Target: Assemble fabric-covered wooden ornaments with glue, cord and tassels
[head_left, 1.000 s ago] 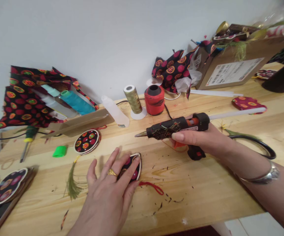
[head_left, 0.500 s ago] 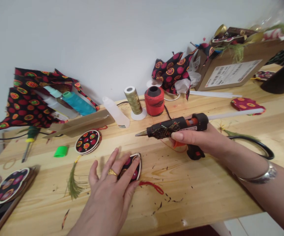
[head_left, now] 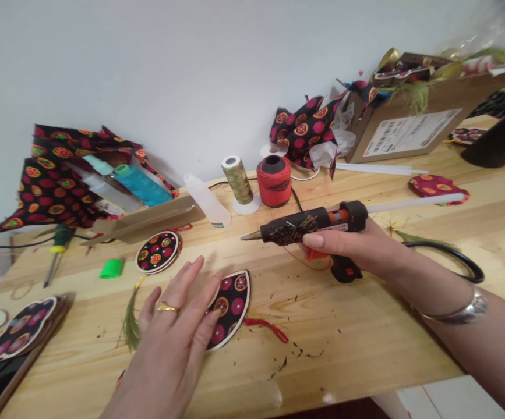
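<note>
Box (head_left: 475,102) at the far right is heaped with golden round bits, green strands and clear plastic. At the far left, an open carton (head_left: 147,221) draped with patterned fabric (head_left: 55,189) holds bottles (head_left: 115,193) and one blue spool (head_left: 142,185). Between them stand two thread spools, one gold (head_left: 240,185), one red (head_left: 274,187), and one white bottle (head_left: 208,201). Near the middle lies one fan-shaped piece (head_left: 237,305), its left part under the left hand (head_left: 171,334), whose fingers are spread. The right hand (head_left: 343,241) is wrapped around one glue gun (head_left: 296,226), fitted with one white stick (head_left: 413,202).
</note>
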### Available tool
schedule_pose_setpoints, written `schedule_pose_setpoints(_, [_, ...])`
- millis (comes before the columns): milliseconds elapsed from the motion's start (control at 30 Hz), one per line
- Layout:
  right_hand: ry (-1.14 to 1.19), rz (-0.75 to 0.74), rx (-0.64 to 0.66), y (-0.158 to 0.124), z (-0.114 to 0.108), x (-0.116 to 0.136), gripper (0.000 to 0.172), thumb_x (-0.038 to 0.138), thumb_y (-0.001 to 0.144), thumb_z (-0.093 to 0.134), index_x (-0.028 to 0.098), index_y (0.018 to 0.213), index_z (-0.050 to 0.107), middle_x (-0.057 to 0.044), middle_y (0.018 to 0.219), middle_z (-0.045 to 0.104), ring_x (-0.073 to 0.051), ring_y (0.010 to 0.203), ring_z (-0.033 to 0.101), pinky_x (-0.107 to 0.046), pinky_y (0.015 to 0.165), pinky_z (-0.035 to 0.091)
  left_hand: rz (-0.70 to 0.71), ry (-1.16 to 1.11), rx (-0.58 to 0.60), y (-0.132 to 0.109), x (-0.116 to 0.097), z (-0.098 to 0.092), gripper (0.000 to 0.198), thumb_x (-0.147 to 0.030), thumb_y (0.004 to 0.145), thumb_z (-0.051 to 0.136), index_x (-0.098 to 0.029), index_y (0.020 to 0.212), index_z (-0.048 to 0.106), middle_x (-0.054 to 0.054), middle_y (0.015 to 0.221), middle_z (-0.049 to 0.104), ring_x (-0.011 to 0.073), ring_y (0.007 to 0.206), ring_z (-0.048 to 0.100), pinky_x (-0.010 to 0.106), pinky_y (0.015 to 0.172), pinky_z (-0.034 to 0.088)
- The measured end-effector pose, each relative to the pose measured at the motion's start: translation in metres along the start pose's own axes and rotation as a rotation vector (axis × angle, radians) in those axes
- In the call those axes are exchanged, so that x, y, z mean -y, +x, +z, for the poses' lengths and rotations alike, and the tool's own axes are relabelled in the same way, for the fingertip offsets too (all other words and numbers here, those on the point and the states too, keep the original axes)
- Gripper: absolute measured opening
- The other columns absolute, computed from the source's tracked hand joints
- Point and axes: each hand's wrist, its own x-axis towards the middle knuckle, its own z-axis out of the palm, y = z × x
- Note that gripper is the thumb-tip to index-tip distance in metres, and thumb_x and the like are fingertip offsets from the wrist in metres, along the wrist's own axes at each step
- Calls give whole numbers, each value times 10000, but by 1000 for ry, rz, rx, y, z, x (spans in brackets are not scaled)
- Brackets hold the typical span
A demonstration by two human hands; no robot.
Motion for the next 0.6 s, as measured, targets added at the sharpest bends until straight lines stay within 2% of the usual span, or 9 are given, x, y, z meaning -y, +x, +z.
schedule_pose_setpoints(100, [-13, 10, 6, -1, -1, 2, 296, 477, 721, 734, 184, 769, 728, 9, 648, 608, -109, 585, 524, -214, 536, 406, -50, -43, 14, -4, 11, -10, 506, -353, 952, 409, -343, 1448, 306, 63, 1467, 477, 293, 1343, 443, 559, 998, 442])
schedule_pose_setpoints(200, [-44, 22, 11, -2, 0, 3, 326, 496, 718, 731, 173, 758, 724, 3, 641, 610, -113, 594, 529, -209, 525, 388, -112, -94, 88, -11, 16, -15, 644, -467, 905, 484, -306, 1484, 253, 79, 1484, 460, 310, 1347, 440, 502, 956, 505])
schedule_pose_setpoints(267, [-53, 26, 12, -2, 0, 4, 339, 508, 711, 733, 173, 761, 726, 0, 652, 622, -120, 617, 545, -210, 542, 396, -117, -137, 108, -14, 14, -15, 657, -463, 913, 473, -301, 1497, 221, 77, 1494, 447, 301, 1356, 430, 490, 947, 516])
schedule_pose_setpoints(367, [-48, 17, 6, -2, 0, 3, 347, 514, 705, 736, 174, 773, 730, 4, 657, 625, -118, 615, 547, -211, 553, 408, -11, -134, 114, -10, 5, -11, 619, -400, 927, 467, -296, 1492, 236, 60, 1521, 408, 292, 1423, 314, 517, 1015, 453])
schedule_pose_setpoints(467, [-35, -10, 7, -1, 0, 2, 349, 512, 709, 733, 170, 780, 731, 6, 646, 617, -113, 589, 538, -216, 545, 419, 109, -35, 99, -1, -9, -4, 612, -382, 914, 493, -291, 1478, 273, 66, 1559, 335, 339, 1464, 172, 606, 1051, 345])
schedule_pose_setpoints(600, [-29, -36, 11, 0, 1, 2, 308, 474, 724, 728, 172, 780, 729, 2, 653, 626, -127, 600, 557, -235, 556, 439, 169, 93, 87, 4, -19, 6, 617, -399, 886, 532, -291, 1459, 330, 75, 1562, 324, 395, 1457, 134, 646, 1047, 231])
